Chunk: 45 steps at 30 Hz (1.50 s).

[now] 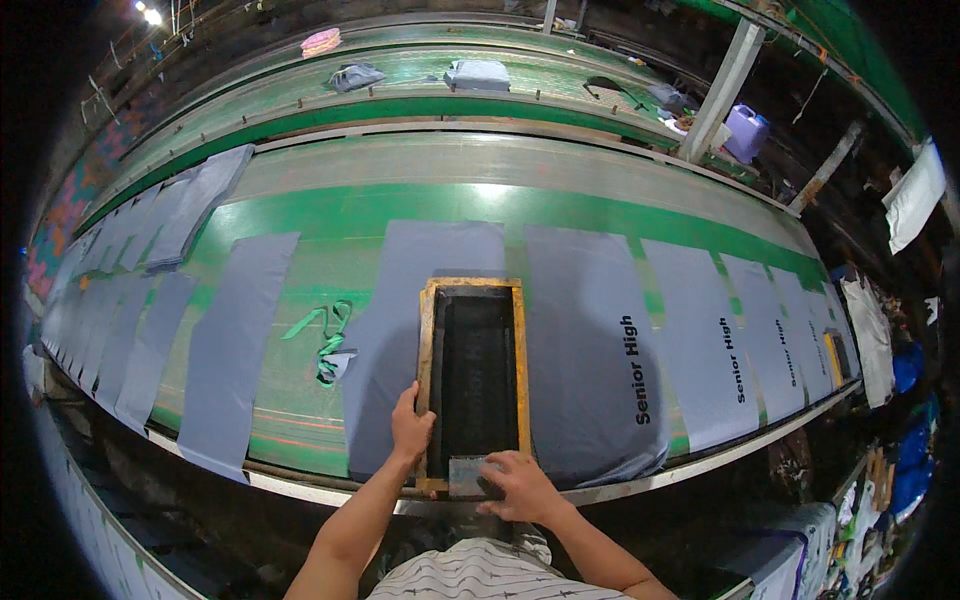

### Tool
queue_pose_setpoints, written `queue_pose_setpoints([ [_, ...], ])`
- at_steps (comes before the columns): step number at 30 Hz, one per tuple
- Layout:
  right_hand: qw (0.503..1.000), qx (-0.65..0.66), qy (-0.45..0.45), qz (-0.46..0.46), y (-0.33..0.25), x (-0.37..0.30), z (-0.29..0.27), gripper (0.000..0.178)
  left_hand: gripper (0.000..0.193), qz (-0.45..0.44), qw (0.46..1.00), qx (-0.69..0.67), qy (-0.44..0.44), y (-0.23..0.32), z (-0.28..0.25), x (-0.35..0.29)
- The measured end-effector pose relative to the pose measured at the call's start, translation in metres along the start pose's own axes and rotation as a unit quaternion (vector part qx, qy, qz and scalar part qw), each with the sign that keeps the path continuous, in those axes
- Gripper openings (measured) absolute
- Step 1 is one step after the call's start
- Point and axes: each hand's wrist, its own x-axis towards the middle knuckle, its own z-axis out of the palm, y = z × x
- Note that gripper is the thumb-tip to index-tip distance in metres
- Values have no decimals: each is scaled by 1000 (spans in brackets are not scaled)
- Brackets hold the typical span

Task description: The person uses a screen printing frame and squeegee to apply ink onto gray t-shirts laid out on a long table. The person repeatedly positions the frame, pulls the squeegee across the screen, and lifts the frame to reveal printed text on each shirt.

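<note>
A wooden-framed printing screen (473, 288) with a black mesh lies on a grey fabric panel (385, 330) on the long green table (330, 210). My left hand (411, 428) grips the frame's left rail near its close end. My right hand (520, 485) presses on a flat grey squeegee (466, 474) at the frame's near end. To the right lie several grey panels (590, 350) with black printed lettering. To the left lie several plain grey panels (235, 340).
A green strip of cloth (328, 340) lies crumpled on the table left of the screen. A second screen frame (833, 358) rests far right. Behind, another green table (420, 75) carries folded clothes (478, 73); a lilac jerrycan (746, 131) stands by a metal post (722, 90).
</note>
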Motion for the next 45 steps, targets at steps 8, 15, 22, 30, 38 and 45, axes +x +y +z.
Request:
queue_pose_setpoints([
  [8, 996, -65, 7, 58, -6, 20, 20, 29, 66, -24, 999, -32, -8, 0, 3, 3],
  [15, 998, -39, 33, 32, -11, 4, 27, 30, 68, -19, 1000, 2, 2, -4, 3, 4],
  [22, 989, -81, 120, -30, 37, 51, 35, 31, 68, -1, 1000, 21, -12, -1, 1, 5],
  [30, 980, -126, 147, -38, 147, 195, 20, 29, 69, -8, 1000, 14, -2, -1, -2, 0],
  [38, 994, -82, 73, -11, 191, 265, -11, 13, 70, -37, 999, 21, -10, 9, -4, -2],
  [45, 993, -98, 63, 21, 195, 287, -24, 10, 69, 16, 999, 29, 3, -1, 3, 1],
])
